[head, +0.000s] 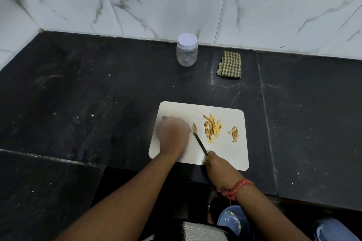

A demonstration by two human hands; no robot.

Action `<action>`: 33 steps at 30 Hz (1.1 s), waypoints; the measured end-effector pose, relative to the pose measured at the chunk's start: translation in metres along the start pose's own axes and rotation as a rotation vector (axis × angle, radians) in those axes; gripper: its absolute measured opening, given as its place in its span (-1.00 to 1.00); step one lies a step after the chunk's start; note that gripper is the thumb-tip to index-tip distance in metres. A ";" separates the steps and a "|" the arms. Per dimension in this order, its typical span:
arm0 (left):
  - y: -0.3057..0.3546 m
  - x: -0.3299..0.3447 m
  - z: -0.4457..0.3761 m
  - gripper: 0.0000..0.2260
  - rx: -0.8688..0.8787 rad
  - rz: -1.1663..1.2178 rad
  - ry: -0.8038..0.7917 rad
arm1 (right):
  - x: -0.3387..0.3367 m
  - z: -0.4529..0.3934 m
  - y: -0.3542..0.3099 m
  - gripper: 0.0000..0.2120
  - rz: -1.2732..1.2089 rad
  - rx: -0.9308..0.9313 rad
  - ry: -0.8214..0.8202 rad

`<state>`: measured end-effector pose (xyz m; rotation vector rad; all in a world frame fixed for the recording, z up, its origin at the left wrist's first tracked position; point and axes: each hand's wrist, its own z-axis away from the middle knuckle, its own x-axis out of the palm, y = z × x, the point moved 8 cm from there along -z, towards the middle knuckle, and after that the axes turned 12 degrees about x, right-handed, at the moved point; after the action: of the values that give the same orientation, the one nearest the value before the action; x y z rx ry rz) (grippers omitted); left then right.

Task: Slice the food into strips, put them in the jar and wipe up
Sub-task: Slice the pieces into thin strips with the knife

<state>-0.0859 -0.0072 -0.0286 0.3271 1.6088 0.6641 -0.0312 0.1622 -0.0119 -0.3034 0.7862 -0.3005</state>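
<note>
Your right hand [214,164] grasps the knife [199,142]; its tip touches a food slice [194,127] beside your left hand [173,133], whose fingers I cannot see. Cut strips [212,128] lie on the cutting board [231,154]; the closed jar [187,50] stands well apart on the tabletop [98,94].

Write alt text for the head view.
A right hand holds a knife over a white cutting board while the left hand steadies a food piece beside yellow strips. Behind stand a lidded jar and checked cloth.
</note>
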 end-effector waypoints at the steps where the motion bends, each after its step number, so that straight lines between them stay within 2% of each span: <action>1: 0.000 -0.001 -0.001 -0.90 -0.006 0.012 0.009 | 0.001 0.001 0.000 -0.95 -0.056 0.008 -0.032; 4: -0.001 -0.004 -0.002 -0.85 -0.011 0.052 0.036 | 0.007 0.004 0.002 -0.82 -0.264 0.071 -0.141; 6: 0.002 -0.007 -0.001 -0.82 0.027 0.037 0.043 | 0.009 0.005 0.003 -0.80 -0.337 0.077 -0.150; 11: 0.024 -0.005 0.006 -0.83 0.374 -0.177 0.031 | 0.000 0.004 0.004 -0.77 -0.500 0.074 -0.100; 13: 0.029 -0.002 0.008 -0.86 0.439 -0.269 0.023 | -0.003 0.003 0.005 -0.75 -0.550 0.081 -0.085; 18: 0.022 -0.003 0.002 -0.82 0.376 -0.334 -0.020 | -0.007 0.002 0.004 -0.76 -0.583 0.078 -0.087; 23: 0.027 -0.003 0.003 -0.77 0.418 -0.335 -0.041 | -0.011 0.002 0.000 -0.79 -0.575 0.053 -0.073; 33: 0.031 0.001 0.005 -0.73 0.419 -0.341 -0.024 | -0.008 -0.004 -0.001 -0.83 -0.377 0.079 -0.031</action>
<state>-0.0860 0.0188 -0.0114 0.3512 1.7227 0.0588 -0.0392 0.1634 -0.0090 -0.3808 0.6823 -0.6784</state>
